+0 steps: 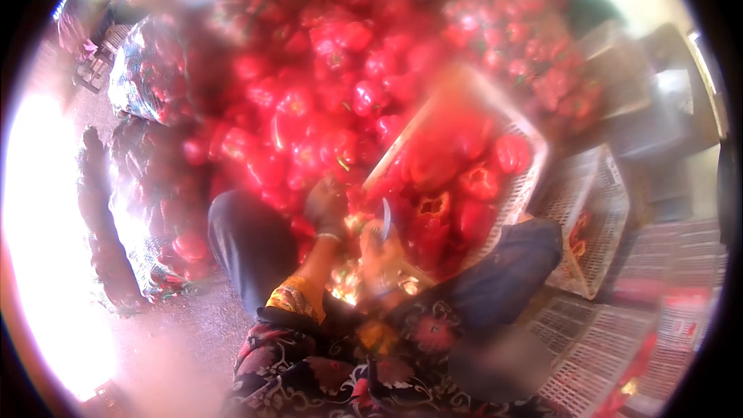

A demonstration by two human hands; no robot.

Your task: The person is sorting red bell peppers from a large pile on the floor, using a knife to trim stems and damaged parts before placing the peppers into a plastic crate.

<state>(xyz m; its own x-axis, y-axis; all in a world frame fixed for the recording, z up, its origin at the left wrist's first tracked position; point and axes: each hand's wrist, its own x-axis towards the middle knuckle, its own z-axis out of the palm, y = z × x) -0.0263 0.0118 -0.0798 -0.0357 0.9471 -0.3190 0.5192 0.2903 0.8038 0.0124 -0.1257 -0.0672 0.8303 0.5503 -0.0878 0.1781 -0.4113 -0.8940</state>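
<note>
My left hand (pixel 325 201) reaches into red peppers (pixel 294 139) piled before my knees; its fingers are blurred, so what they hold is unclear. My right hand (pixel 379 259) grips a small knife with a curved blade (pixel 386 220) pointing up, beside my left hand. A white slatted crate (pixel 518 186), angled at my right knee, holds red peppers, some cut open at the stem end (pixel 433 209). Pale, blurred scraps (pixel 344 286) lie between my legs, below my hands.
Full mesh sacks (pixel 143 209) of peppers stand on the left, on a speckled floor (pixel 178 333). Another crate (pixel 588 263) with a few scraps is on the right, near more slatted crates (pixel 580 356). A blurred pink shape (pixel 73 27) sits at the far upper left.
</note>
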